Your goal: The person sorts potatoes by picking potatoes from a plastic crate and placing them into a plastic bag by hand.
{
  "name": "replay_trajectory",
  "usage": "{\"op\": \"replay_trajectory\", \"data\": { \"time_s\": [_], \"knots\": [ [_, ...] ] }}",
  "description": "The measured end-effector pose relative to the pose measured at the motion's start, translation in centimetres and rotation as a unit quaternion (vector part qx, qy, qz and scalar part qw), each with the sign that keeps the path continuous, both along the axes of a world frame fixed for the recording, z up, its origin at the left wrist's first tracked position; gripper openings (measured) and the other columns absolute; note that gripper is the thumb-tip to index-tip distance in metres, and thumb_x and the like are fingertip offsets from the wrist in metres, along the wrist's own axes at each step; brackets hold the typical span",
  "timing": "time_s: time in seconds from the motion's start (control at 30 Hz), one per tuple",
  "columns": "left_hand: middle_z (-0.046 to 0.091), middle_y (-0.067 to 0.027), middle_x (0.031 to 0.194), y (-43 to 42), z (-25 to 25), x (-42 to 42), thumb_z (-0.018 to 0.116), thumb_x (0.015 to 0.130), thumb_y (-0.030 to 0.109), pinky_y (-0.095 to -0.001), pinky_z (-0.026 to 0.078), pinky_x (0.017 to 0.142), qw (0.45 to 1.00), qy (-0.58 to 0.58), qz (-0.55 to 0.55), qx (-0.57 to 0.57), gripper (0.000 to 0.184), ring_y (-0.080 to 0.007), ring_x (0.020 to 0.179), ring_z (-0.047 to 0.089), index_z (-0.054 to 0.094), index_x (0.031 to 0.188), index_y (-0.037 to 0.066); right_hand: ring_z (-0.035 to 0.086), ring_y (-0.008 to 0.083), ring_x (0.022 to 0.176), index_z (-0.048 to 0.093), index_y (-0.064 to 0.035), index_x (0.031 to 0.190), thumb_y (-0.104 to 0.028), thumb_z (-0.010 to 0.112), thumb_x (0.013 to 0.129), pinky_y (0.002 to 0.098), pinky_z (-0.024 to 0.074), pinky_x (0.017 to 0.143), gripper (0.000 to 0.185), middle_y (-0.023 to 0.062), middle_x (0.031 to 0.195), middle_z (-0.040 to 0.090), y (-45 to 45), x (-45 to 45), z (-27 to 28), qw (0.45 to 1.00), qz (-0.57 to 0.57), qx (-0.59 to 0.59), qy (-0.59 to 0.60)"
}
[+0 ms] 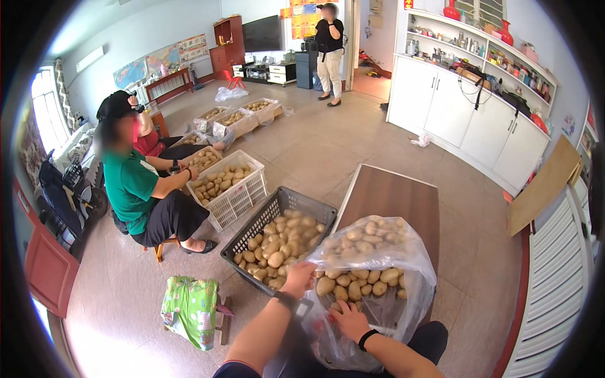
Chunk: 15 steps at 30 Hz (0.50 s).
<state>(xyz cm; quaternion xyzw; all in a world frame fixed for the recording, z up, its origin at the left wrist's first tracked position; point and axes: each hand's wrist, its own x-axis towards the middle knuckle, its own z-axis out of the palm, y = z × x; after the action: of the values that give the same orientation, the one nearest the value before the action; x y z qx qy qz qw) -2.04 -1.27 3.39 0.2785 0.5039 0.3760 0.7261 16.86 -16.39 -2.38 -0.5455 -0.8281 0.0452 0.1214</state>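
Note:
A clear plastic bag point(413, 252) holding many potatoes point(354, 290) lies with its mouth toward me on a brown wooden board or low table. My left hand point(299, 280) is closed on the bag's left edge, beside the black crate. Inside the bag mouth, my right hand point(351, 322) has its fingers apart, with the tips at the nearest potatoes; nothing shows gripped in it. Something small and red is near its thumb, too unclear to name. The black plastic crate point(234, 255) at the left contains a heap of loose potatoes.
A white crate point(236, 203) of potatoes stands beyond the black one, near a seated person in green point(135, 183). More potato boxes point(242, 129) and another seated person are farther back. A stool with a green bag point(190, 309) is at my left; white cabinets point(463, 120) line the right.

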Motion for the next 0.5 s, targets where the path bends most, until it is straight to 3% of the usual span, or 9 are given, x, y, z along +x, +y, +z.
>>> {"op": "replay_trajectory", "data": {
  "time_s": [0.5],
  "knots": [
    [0.053, 0.0006, 0.070, -0.02, -0.18, 0.37, 0.061, 0.088, 0.016, -0.0261, 0.038, 0.043, 1.000, 0.022, -0.003, 0.005, 0.010, -0.0089, 0.049, 0.044, 0.056, 0.091, 0.009, 0.050, 0.0346, 0.116, 0.057, -0.0226, 0.121, -0.012, 0.058, 0.077, 0.0419, 0.0560, 0.076, 0.044, 0.0097, 0.131, 0.046, -0.54, 0.24, -0.23, 0.999, -0.019, -0.041, -0.001]
  ]
}}
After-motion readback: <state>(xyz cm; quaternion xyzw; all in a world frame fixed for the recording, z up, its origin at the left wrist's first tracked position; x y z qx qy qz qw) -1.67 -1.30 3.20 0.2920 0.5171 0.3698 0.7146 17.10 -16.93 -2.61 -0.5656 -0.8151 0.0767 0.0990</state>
